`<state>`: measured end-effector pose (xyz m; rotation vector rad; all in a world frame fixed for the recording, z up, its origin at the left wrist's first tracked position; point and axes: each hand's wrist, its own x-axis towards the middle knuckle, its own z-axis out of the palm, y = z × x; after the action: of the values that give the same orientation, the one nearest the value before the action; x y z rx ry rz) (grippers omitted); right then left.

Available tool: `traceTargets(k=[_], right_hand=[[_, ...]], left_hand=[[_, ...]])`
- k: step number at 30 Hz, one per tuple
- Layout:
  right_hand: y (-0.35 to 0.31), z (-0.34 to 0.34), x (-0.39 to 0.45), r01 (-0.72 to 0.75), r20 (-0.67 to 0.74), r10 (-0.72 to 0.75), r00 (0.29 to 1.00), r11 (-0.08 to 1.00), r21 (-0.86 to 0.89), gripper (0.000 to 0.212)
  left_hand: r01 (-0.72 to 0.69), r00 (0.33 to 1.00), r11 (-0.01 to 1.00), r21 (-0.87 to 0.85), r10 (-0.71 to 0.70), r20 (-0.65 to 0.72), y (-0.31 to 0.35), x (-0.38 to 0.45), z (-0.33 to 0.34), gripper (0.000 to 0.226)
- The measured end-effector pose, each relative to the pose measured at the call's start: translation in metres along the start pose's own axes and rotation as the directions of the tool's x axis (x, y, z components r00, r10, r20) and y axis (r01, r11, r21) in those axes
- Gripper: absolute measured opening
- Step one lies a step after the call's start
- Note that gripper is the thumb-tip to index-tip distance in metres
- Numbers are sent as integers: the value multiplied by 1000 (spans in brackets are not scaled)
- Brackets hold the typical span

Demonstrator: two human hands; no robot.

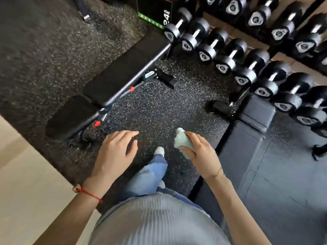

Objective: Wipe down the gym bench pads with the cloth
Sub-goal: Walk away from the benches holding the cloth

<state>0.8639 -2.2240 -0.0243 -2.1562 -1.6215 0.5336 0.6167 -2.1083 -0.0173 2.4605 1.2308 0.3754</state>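
Observation:
A pale green cloth (182, 140) is bunched in my right hand (200, 152), which grips it above the speckled floor. My left hand (116, 152) hovers with relaxed, spread fingers and holds nothing. One black gym bench lies on the left, with a long back pad (123, 68) and a shorter seat pad (70, 115) on a grey frame with red knobs. A second bench with grey-black pads (242, 149) lies on the right, close beside my right hand. Neither hand touches a pad.
A rack of several black dumbbells (251, 68) runs across the upper right. A black box with a green edge (154, 13) stands at the top. My legs and a white shoe (159, 151) stand on the rubber floor between the benches. Pale flooring (26, 174) lies at lower left.

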Motion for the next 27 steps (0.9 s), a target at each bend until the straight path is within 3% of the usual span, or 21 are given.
traceTargets(k=[7,14,20,27], right_hand=[[-77,48,22,227,221,-220,950,974,-8,46],[-185,114,60,424,372,-405,836,905,33,48],[-307,192,91,513,419,-495,762,855,77,47],[-424,262,111,549,455,-534,713,828,113,47]], left_hand=[[262,953,965,3,-259,-156,-59,-86,-31,29],[529,819,848,-32,-520,-241,-143,-157,-67,39],[625,718,778,-55,-601,-351,-242,-213,-125,33],[685,664,726,-59,-655,-360,-340,-264,-178,31]])
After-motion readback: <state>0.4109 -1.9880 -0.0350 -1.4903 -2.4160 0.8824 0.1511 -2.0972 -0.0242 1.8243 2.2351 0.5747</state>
